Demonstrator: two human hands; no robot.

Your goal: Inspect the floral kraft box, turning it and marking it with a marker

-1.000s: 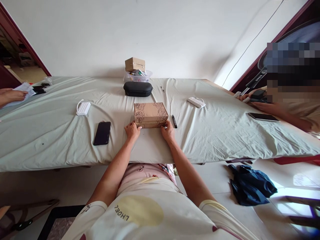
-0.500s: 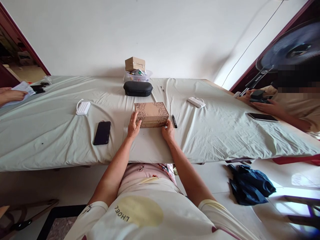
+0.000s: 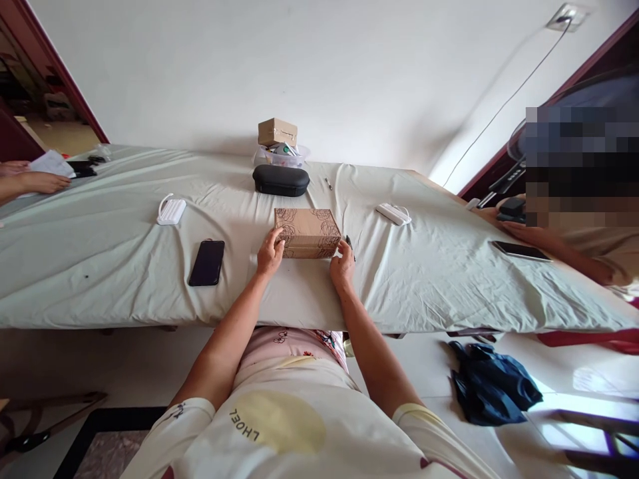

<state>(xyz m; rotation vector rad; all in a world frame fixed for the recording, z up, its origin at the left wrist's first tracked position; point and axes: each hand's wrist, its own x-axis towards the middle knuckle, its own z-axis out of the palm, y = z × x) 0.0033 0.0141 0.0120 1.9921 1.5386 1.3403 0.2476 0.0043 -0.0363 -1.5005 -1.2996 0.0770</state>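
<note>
A brown cardboard box (image 3: 307, 229) printed with flower outlines lies on the table's pale green cloth (image 3: 124, 266) in front of me. My left hand (image 3: 270, 253) presses against the box's left end, fingers curled round the corner. My right hand (image 3: 342, 265) grips the box's right near corner. A black pen (image 3: 349, 240) lies just behind my right hand, partly hidden by it.
A black phone (image 3: 206, 262) lies left of the box, a white pouch (image 3: 170, 211) beyond it. A black case (image 3: 280, 179), a plastic tub with a small carton (image 3: 277, 132) stand at the back. Other people's hands rest at the far left (image 3: 30, 181) and right (image 3: 529, 233).
My left hand slid up from the box's near edge to its left end. My right hand shifted to the right near corner. The camera view tilted slightly.
</note>
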